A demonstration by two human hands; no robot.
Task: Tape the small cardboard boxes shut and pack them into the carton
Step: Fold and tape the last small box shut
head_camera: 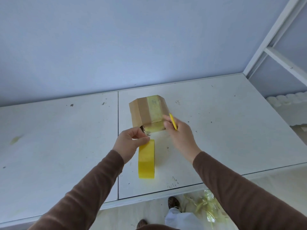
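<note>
A small cardboard box (146,112) stands on the white table (216,130), with a strip of yellowish tape running over its top and down its near side. My left hand (131,145) grips a roll of yellow tape (146,161) by its upper edge, just in front of the box. My right hand (179,135) holds a thin yellow cutter (173,121) beside the box's near right corner, its fingertips close to the tape strip. No carton is in view.
A white shelf frame (282,52) rises at the right, with white rolls (285,100) on a lower level. Crumpled tape scraps (207,208) lie on the floor near my feet. A seam (118,130) splits the tabletop.
</note>
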